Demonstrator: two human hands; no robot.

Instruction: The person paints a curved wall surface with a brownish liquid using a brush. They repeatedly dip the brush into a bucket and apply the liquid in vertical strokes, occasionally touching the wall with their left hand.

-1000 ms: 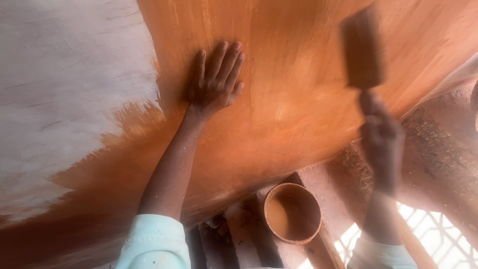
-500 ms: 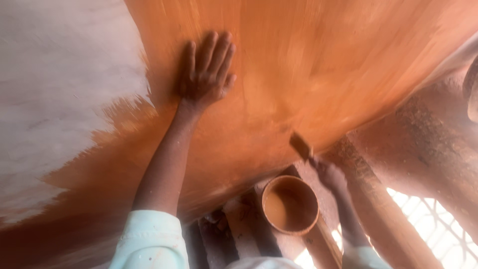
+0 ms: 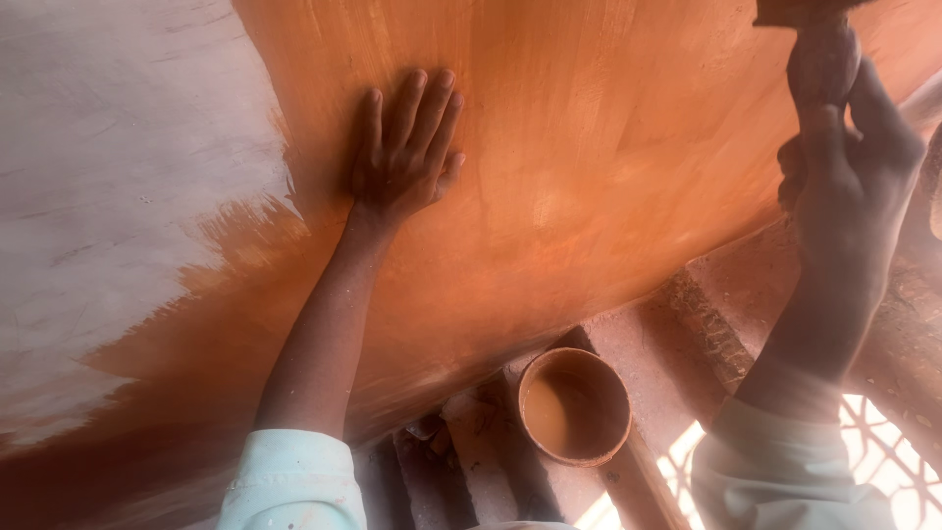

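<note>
My left hand (image 3: 404, 152) lies flat with fingers spread against a large curved wall (image 3: 608, 167) coated in wet orange-brown paint. My right hand (image 3: 844, 172) is raised at the upper right, closed around the handle of a paint-smeared brush (image 3: 814, 39) whose head runs off the top edge of the view. Below, between my arms, stands a round bucket (image 3: 574, 405) holding orange-brown paint. Both my sleeves are pale and paint-spattered.
The left part of the wall (image 3: 108, 167) is bare whitish plaster with a ragged painted border. Rough brick steps (image 3: 687, 334) stained with paint lie under the bucket. A bright patterned lattice (image 3: 883, 432) shows at the lower right.
My right hand dropped from the wall to the bucket half a second ago and has now risen again with the brush to the upper right. My left hand stayed pressed on the wall.
</note>
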